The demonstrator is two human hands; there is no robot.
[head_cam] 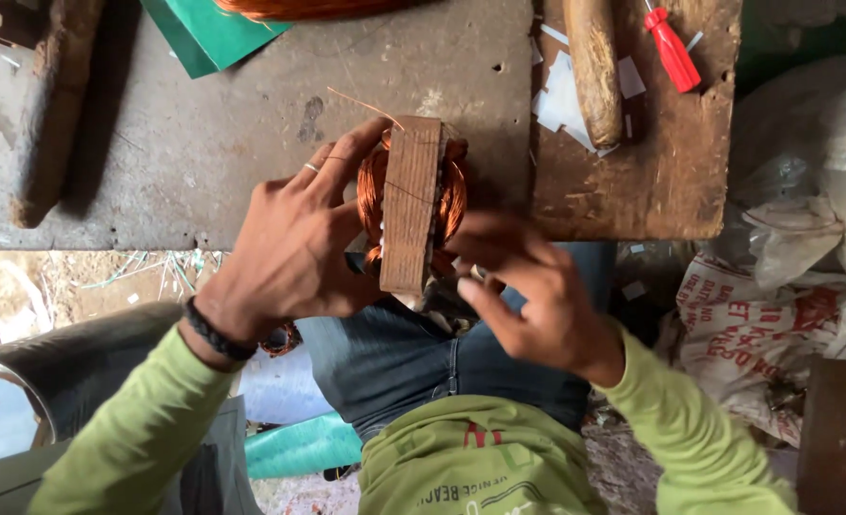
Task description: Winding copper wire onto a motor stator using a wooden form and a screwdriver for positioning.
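Note:
A wooden block (410, 202) with copper wire coils (372, 187) wound around it sits at the near edge of a worn workbench (232, 124). My left hand (289, 253), with a ring and a dark wristband, grips the block's left side and the coil. My right hand (523, 286) presses the lower right side of the coil, fingers curled on the wire. A thin strand of copper wire (366, 108) runs up and left from the block's top.
A red-handled screwdriver (672, 50), a wooden handle (594, 67) and white paper scraps (561, 95) lie at the back right. Green sheets (208, 33) and a copper wire spool (308, 8) are at the top. White sacks (775, 315) are piled on the right.

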